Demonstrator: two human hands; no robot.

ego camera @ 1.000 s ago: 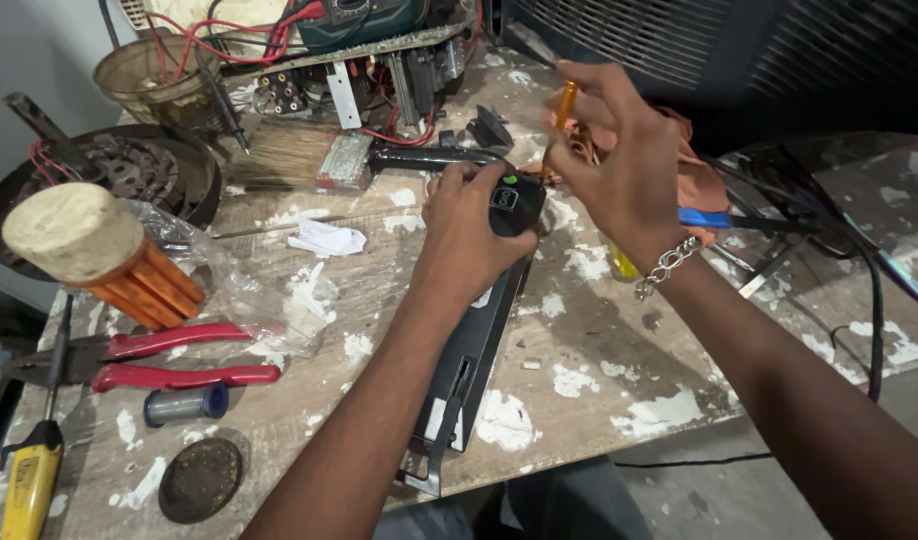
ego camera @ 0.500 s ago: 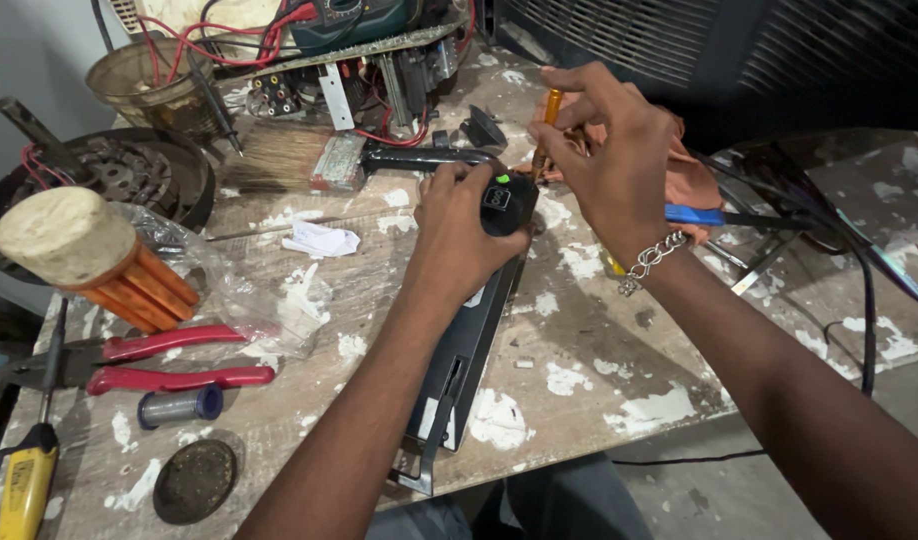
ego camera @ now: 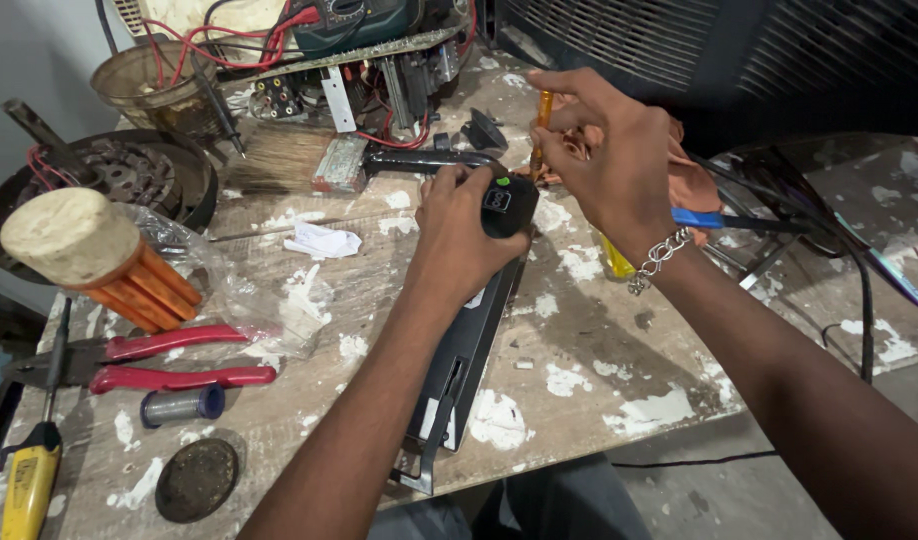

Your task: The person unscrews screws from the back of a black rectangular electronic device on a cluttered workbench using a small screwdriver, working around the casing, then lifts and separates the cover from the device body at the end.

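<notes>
My left hand (ego camera: pixel 459 235) grips the far end of a long black device (ego camera: pixel 469 345) that lies lengthwise on the paint-stained wooden table (ego camera: pixel 599 330). The device's end has a small green dot and a socket facing up. My right hand (ego camera: pixel 609 165), with a chain bracelet at the wrist, holds a thin orange-handled screwdriver (ego camera: pixel 542 125) upright just above and right of that end. An orange cloth (ego camera: pixel 694 185) lies behind the right hand.
Red-handled pliers (ego camera: pixel 169 360), a small grey cylinder (ego camera: pixel 184 403), a round dark lid (ego camera: pixel 197 480) and a yellow screwdriver (ego camera: pixel 24 485) lie at the left. A brush (ego camera: pixel 299 160), a circuit assembly with red wires (ego camera: pixel 359 60) and a bundle of orange sticks (ego camera: pixel 139 285) stand behind.
The right hand has shifted slightly left and lower with the orange screwdriver, closer to the device's end. The left hand keeps its grip on the device.
</notes>
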